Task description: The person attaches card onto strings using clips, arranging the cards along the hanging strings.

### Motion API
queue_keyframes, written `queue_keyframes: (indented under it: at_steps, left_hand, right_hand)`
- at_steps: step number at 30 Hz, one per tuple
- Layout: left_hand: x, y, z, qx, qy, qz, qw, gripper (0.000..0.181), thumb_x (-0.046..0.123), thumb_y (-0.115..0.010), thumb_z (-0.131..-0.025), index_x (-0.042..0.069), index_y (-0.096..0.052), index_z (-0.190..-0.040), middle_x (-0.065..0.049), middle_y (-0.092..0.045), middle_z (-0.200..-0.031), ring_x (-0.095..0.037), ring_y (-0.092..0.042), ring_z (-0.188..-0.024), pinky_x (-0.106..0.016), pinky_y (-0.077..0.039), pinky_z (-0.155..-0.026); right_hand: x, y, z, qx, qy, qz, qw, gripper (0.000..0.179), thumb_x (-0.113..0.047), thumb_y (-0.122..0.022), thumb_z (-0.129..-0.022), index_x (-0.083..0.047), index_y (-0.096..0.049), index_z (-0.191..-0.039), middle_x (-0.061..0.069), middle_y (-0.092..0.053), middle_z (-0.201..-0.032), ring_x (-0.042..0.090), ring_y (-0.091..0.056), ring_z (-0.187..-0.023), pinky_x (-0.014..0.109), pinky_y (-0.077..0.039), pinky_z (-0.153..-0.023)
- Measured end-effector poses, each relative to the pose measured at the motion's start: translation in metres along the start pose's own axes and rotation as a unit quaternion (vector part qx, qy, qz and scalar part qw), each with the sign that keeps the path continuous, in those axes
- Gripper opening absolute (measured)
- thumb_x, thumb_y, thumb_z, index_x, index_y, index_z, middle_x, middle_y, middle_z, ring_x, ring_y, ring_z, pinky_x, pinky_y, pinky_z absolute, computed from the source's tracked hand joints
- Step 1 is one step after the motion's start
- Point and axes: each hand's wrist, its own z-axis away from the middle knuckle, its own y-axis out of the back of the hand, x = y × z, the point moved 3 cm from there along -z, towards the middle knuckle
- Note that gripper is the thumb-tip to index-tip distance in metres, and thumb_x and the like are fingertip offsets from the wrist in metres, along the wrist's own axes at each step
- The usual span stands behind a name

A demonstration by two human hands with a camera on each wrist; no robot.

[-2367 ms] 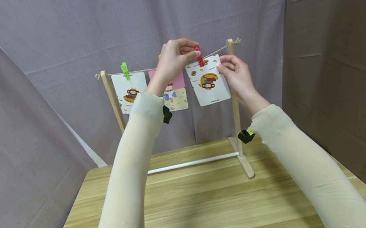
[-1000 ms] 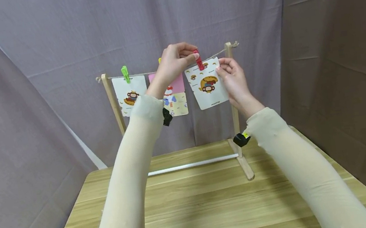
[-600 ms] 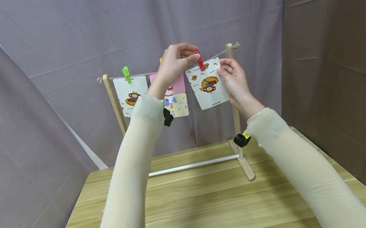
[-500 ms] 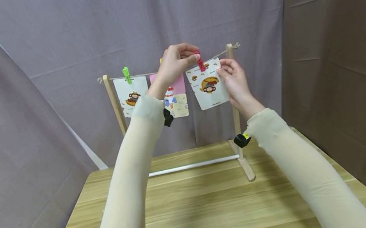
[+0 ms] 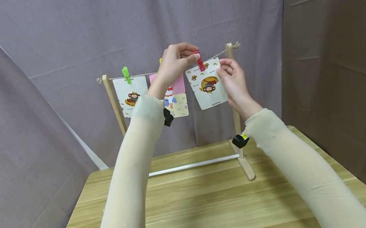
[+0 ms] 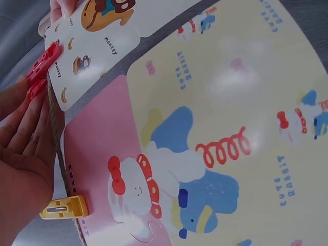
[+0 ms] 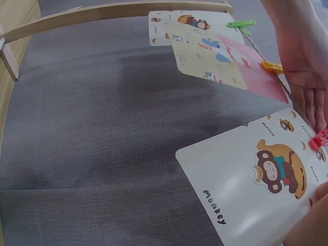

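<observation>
My left hand (image 5: 176,60) pinches a red clothespin (image 5: 200,61) at the string, over the top edge of a white monkey card (image 5: 208,86). That card hangs slightly tilted, and my right hand (image 5: 235,82) pinches its upper right edge. Seen from the left wrist, the red clothespin (image 6: 43,69) sits across the twine (image 6: 55,123) and the card's edge. To the left a pink and yellow rabbit card (image 6: 179,148) hangs from a yellow clothespin (image 6: 64,207). Farther left a second monkey card (image 5: 126,91) hangs from a green clothespin (image 5: 126,75).
A wooden stand holds the string between its left post (image 5: 114,104) and right post (image 5: 237,121). A white rod (image 5: 194,165) joins the posts low down, and a wooden foot (image 5: 247,169) rests on the wooden table (image 5: 212,212). Grey curtains (image 5: 140,18) close off the back and sides.
Over the last frames both hands keep their grip on the clothespin and card. The whole scene shifts slightly downward in the head view; little else differs.
</observation>
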Motion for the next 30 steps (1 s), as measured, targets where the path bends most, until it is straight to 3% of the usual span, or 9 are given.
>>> queue_keyframes:
  at_steps: [30]
  left_hand:
    - [-0.005, -0.014, -0.003, 0.013, 0.020, 0.000, 0.9997, 0.034, 0.021, -0.074, -0.094, 0.006, -0.069, -0.124, -0.002, -0.073, -0.111, -0.010, -0.067, -0.098, -0.021, -0.053, -0.086]
  right_hand:
    - [0.007, 0.007, 0.002, 0.017, -0.015, 0.005, 0.9997, 0.014, -0.003, -0.057, -0.102, -0.011, -0.060, -0.112, 0.000, -0.065, -0.100, 0.014, -0.059, -0.089, 0.028, -0.047, -0.079]
